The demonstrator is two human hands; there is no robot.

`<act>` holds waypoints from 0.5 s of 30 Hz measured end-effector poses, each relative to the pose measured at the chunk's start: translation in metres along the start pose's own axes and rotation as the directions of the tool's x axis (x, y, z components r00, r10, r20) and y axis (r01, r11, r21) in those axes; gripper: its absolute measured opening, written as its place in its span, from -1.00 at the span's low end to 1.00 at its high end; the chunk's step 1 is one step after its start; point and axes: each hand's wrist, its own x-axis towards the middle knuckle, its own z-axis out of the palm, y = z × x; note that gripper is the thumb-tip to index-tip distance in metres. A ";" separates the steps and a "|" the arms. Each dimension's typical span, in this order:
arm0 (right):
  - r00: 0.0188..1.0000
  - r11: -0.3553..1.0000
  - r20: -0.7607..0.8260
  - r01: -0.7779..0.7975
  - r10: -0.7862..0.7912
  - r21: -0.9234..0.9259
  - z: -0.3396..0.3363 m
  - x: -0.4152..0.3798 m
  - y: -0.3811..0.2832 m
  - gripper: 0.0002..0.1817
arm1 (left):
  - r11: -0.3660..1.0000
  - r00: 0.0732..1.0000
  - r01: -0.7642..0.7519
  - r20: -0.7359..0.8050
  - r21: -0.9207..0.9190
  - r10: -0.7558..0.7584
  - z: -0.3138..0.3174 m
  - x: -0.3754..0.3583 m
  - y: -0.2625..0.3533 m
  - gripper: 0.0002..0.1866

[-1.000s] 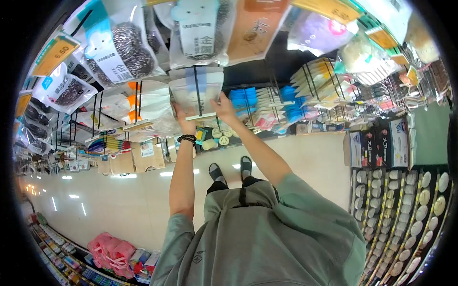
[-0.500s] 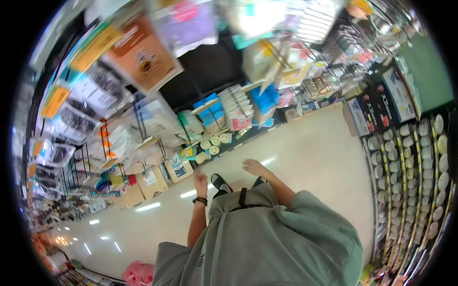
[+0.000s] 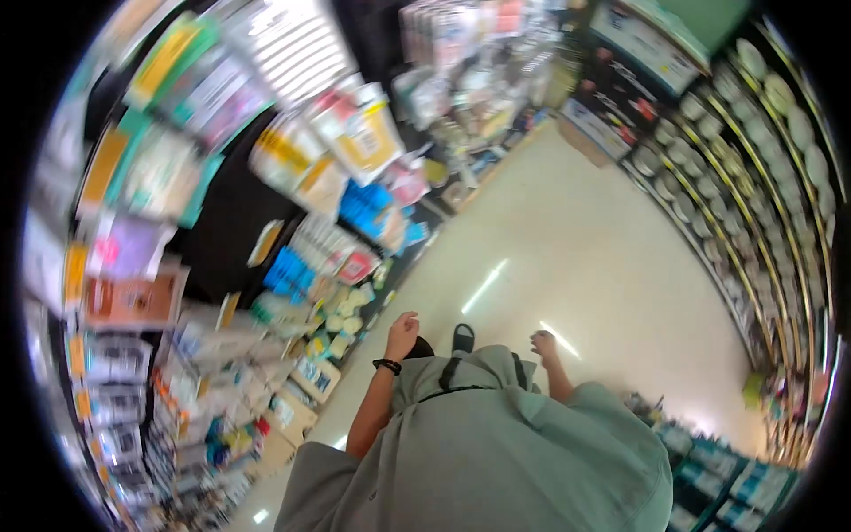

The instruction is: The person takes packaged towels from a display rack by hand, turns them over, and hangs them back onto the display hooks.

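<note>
My left hand (image 3: 403, 336) hangs low over the floor, a dark bracelet (image 3: 387, 364) around its wrist. Its fingers are loosely bent, with nothing visible in them. On the other side of my body, my right hand (image 3: 544, 344) hangs above the shiny floor, its fingers slightly apart and somewhat blurred; I see no object in it. Neither hand touches a shelf. Nearest to my left hand are pale round goods (image 3: 344, 321) on the low shelf edge. One dark sandal (image 3: 463, 339) shows between my hands.
A rack of hanging packets (image 3: 355, 213) runs along the left. Dark printed boxes (image 3: 612, 97) stand at the upper right. Shelves of small round goods (image 3: 722, 177) line the right side. Another rack with blue-green packs (image 3: 722, 479) is at the lower right. Pale floor (image 3: 550, 230) lies between.
The view has turned and moved along the aisle. The hanging packets have shifted left. A rack at the lower right has come into view. My right hand has swung back to the right.
</note>
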 end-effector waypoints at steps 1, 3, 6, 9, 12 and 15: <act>0.999 0.998 0.002 0.040 -0.040 -0.053 0.004 0.010 0.010 -0.63 | 0.998 0.998 -0.057 0.041 0.008 0.057 0.009 0.015 0.019 -0.71; 0.999 0.999 0.032 0.038 -0.038 -0.004 0.017 0.010 0.009 -0.61 | 0.993 0.988 -0.028 0.147 -0.113 0.045 0.034 0.041 0.057 -0.72; 0.980 0.984 0.092 0.177 -0.176 -0.012 0.032 0.006 0.010 -0.59 | 0.949 0.950 0.153 0.306 -0.276 -0.064 0.063 0.065 0.120 -0.73; 0.976 0.976 0.039 0.215 -0.213 -0.045 0.031 0.014 0.026 -0.62 | 0.970 0.906 0.096 0.424 -0.224 0.008 0.092 0.089 0.157 -0.71; 0.989 0.986 0.008 0.146 -0.146 -0.087 0.006 0.010 0.009 -0.62 | 0.976 0.849 -0.014 0.513 -0.216 0.125 0.124 0.124 0.174 -0.70; 0.991 0.982 -0.057 0.109 -0.119 -0.154 -0.026 0.023 -0.022 -0.64 | 0.970 0.813 -0.035 0.558 -0.240 0.167 0.157 0.167 0.188 -0.73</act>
